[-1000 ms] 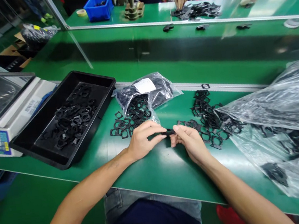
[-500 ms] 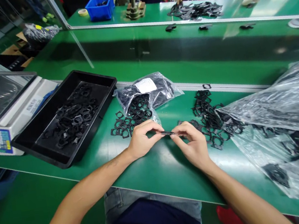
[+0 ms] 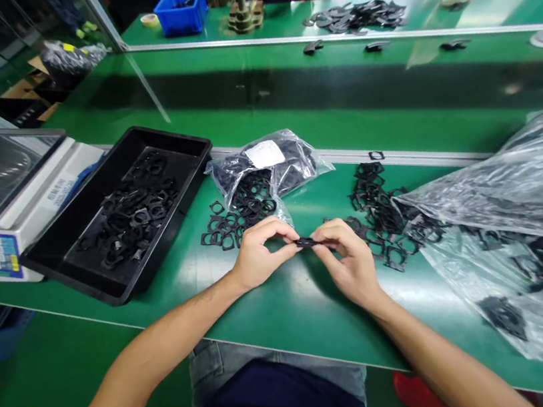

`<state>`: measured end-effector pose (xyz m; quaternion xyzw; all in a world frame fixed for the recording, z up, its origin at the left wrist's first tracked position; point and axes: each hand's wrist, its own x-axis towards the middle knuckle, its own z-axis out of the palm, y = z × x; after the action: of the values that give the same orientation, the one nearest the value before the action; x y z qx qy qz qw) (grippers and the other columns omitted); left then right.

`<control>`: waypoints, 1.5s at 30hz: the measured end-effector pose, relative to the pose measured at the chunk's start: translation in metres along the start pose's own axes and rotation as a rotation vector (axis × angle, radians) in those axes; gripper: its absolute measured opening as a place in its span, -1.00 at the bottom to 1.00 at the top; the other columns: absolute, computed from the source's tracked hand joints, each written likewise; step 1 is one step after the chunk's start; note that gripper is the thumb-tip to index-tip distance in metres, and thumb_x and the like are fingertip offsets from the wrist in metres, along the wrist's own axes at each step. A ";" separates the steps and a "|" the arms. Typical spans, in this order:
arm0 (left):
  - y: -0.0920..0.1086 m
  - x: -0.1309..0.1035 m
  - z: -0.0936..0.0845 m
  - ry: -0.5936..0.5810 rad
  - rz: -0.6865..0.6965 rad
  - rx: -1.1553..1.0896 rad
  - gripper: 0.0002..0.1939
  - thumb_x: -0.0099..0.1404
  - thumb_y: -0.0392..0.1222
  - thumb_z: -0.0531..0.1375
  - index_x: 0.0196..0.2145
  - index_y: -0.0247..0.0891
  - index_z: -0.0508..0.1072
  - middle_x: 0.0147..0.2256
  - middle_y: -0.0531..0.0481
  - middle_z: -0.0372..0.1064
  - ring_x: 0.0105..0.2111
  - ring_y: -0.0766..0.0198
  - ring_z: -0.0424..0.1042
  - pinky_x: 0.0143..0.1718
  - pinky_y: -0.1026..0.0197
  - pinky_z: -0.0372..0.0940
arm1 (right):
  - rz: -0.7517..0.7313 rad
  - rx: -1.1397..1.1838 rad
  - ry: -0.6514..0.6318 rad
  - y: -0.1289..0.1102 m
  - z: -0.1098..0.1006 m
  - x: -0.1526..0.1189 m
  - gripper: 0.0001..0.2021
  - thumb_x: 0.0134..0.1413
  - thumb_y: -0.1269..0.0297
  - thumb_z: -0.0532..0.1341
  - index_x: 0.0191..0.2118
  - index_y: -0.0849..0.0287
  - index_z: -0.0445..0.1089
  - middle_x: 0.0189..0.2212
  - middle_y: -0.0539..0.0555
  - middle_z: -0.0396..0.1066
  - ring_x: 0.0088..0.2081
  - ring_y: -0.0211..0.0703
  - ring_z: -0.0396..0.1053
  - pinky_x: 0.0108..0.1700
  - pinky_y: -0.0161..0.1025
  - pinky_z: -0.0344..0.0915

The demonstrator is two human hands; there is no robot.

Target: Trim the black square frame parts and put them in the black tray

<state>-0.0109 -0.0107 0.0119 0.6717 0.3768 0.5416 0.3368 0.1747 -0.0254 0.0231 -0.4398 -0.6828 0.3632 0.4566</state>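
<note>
The fingers of the left hand (image 3: 261, 252) and right hand (image 3: 351, 263) are nearly closed, pinching opposite ends of a small black part (image 3: 306, 242) over the green surface (image 3: 272, 318). Beyond, a labelled plastic bag (image 3: 292, 161) lies against loose black frames (image 3: 224, 227). The right hand partly hides a second heap (image 3: 377, 205), which meets a large clear bag (image 3: 510, 176). Leftward, a black tray (image 3: 173, 221) partly blocks a scale (image 3: 43, 198).

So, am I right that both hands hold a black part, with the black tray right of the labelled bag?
Not quite: the head view shows the black tray left of the labelled bag; left hand and right hand do hold a black part.
</note>
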 end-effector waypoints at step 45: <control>-0.003 -0.001 -0.002 0.001 -0.023 -0.045 -0.90 0.29 -0.21 0.31 -0.28 -0.30 0.56 -0.35 -0.04 0.50 -0.33 0.32 0.48 -0.26 0.28 0.41 | 0.266 0.262 0.021 0.002 0.004 0.003 -0.72 0.03 0.03 0.43 -0.32 0.10 0.46 -0.42 0.02 0.50 -0.40 -0.16 0.53 -0.25 -0.22 0.49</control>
<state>-0.0138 -0.0095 0.0091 0.6593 0.3723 0.5465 0.3579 0.1710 -0.0224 0.0205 -0.4669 -0.5607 0.5014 0.4649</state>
